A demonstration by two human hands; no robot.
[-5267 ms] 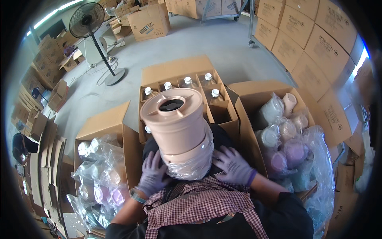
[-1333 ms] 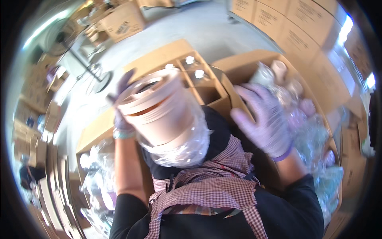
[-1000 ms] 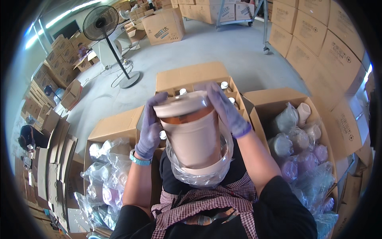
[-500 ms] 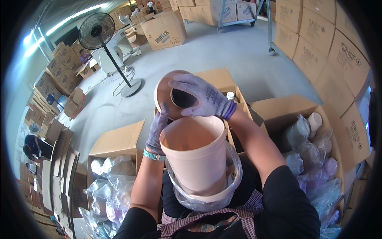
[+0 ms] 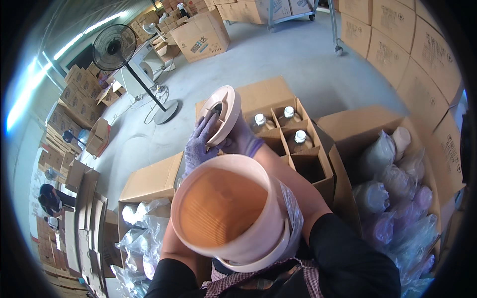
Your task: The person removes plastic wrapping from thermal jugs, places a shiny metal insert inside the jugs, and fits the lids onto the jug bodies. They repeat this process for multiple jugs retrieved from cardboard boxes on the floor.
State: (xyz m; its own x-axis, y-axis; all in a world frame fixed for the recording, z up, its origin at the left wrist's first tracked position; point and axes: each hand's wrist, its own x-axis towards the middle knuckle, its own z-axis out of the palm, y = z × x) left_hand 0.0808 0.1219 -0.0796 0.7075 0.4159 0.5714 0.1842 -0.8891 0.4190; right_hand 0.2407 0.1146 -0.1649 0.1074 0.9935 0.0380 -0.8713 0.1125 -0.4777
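A pale pink round lid (image 5: pixel 231 116) with a dark round centre is held up in front of me, tilted on edge. My left hand (image 5: pixel 200 141), in a grey-purple glove, has its fingers against the lid's near face by the centre. Behind the lid, my right hand (image 5: pixel 240 136), gloved alike, grips its far side; most of those fingers are hidden. Between my forearms a pale pink bucket (image 5: pixel 223 208) leans against me, its open mouth facing up and its inside showing orange. Clear plastic (image 5: pixel 292 203) clings to the bucket's right side.
Ahead stands a divided carton (image 5: pixel 318 164) with capped bottles (image 5: pixel 300 141). Cartons of plastic-bagged items flank me, on the right (image 5: pixel 392 198) and left (image 5: pixel 144 228). A standing fan (image 5: pixel 166 110) is at far left. Stacked boxes (image 5: pixel 392 30) line the right. A person (image 5: pixel 52 198) works at left.
The lid has turned, showing its ribbed face and edge. My right hand has gone from its front to behind it. The bucket has tipped, showing more of its inside.
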